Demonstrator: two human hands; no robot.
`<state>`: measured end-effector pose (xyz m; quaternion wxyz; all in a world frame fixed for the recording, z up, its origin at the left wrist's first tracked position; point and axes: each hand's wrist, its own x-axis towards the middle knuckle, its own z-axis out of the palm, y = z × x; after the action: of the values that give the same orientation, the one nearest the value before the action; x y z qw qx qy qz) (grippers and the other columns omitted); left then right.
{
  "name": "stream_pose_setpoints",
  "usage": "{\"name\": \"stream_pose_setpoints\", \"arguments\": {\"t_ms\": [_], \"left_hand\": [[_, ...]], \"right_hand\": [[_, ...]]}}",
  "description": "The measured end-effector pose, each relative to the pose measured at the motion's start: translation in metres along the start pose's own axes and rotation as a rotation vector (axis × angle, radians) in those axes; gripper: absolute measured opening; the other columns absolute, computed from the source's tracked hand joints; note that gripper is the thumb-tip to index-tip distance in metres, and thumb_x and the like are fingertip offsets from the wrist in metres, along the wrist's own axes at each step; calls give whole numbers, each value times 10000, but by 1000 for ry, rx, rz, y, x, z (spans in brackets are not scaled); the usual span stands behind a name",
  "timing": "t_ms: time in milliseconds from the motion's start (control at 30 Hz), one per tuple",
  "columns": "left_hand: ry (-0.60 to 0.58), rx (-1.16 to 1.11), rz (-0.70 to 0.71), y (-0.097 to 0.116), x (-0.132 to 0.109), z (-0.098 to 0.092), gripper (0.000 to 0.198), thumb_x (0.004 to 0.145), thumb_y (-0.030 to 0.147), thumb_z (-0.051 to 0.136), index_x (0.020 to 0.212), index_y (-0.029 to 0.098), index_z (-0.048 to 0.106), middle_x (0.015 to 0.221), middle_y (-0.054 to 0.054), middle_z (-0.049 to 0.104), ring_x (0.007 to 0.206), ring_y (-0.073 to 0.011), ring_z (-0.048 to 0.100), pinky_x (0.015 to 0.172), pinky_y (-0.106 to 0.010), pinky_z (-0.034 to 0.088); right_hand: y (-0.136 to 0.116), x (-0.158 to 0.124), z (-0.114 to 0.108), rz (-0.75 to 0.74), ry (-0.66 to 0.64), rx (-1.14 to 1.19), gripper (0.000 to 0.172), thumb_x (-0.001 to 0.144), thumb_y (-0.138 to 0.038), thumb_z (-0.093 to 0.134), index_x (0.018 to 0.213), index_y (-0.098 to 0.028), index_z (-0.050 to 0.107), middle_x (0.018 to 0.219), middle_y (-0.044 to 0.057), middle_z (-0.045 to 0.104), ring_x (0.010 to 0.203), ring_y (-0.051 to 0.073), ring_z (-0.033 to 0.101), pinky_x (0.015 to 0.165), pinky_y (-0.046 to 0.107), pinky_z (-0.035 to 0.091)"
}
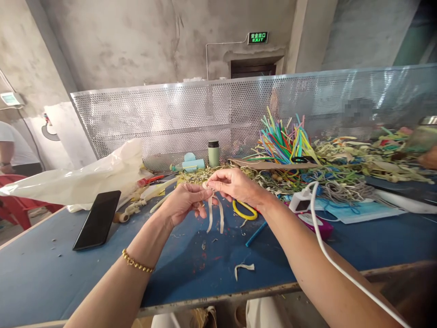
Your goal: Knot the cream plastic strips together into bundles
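Note:
My left hand [189, 200] and my right hand [230, 184] meet above the middle of the blue table. Between their pinched fingertips is a pale, cream-coloured strip [221, 217], whose two narrow ends hang down below the fingers. Its upper part is mostly covered by my fingers. Both hands are closed on it, thumbs against the forefingers. Just below my right wrist lies a yellow looped handle [251, 216], with the rest of that tool hidden. A thin blue stick [256, 234] rests beside it. Nearer to me lies a loose cream scrap [244, 269].
A black phone [97, 221] lies at left near a pale plastic sheet [85, 175]. Behind stand a green bottle [214, 155] and colourful pipe cleaners [287, 139]. A white cable [319, 234] crosses my right forearm. Perforated metal screen [170, 118] bounds the back. Another person's arm [6, 152] shows far left.

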<state>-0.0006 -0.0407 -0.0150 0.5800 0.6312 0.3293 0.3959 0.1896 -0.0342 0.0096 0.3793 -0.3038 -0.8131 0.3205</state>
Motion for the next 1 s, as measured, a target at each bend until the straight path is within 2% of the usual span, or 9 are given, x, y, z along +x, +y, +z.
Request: {"name": "stream_pose_setpoints", "arguments": {"t_ms": [67,133,167,200,267,333,400,633,1000], "left_hand": [[64,-27,31,-1,2,0,316,716,391,802,783,92,726,799,-114,747,420,-84,578,401,-206,390],[151,-60,67,-2,4,-1,314,710,394,806,778,98,728,763,-87,732,427,-75,564,412,-203,378],[198,-82,89,-2,5,-2,311,698,392,815,762,101,726,728,-68,715,427,-68,550,415,-201,366],[242,-106,115,-3,6,-2,309,681,387,827,739,103,722,687,-46,691,426,-61,530,419,-202,356],[302,-155,165,-4,7,-2,305,647,373,849,678,106,704,608,-5,627,426,-48,478,430,-207,341],[318,-183,200,-5,9,0,315,634,368,857,622,106,681,543,21,559,431,-46,434,443,-215,331],[304,-188,215,-6,9,2,331,634,371,856,593,100,671,515,23,527,441,-51,422,449,-221,317],[217,-201,217,-6,9,3,259,648,291,852,673,66,725,592,-20,590,499,-58,468,491,-212,330],[317,-272,229,-5,11,2,265,589,267,879,653,66,720,567,-13,594,475,-60,489,491,-205,358]], "right_hand": [[0,1,-1,-40,131,-98,233,886,-376,601,889,-150,660,689,11,617,535,98,492,491,237,372],[1,3,-1,-115,298,-230,211,878,-341,605,808,-147,651,727,31,619,619,119,513,553,253,382],[2,4,-1,-140,342,-279,229,876,-335,603,752,-146,639,723,32,610,635,122,504,568,259,374],[4,5,0,-145,345,-307,262,878,-340,597,703,-148,624,694,26,590,627,122,485,565,262,359],[6,6,4,-113,262,-314,330,886,-369,580,636,-154,595,603,-3,519,573,110,424,535,264,314],[8,6,10,-83,187,-317,376,871,-385,594,572,-162,550,542,-27,447,534,97,367,513,264,271],[10,6,17,-68,170,-327,387,848,-363,612,532,-168,505,520,-38,409,523,90,344,506,261,248],[11,7,24,-50,240,-349,389,826,-301,571,490,-178,420,496,-44,383,501,83,347,499,251,240],[12,8,26,-56,255,-348,334,814,-269,597,515,-164,489,509,-40,429,520,87,375,513,246,260]]}}
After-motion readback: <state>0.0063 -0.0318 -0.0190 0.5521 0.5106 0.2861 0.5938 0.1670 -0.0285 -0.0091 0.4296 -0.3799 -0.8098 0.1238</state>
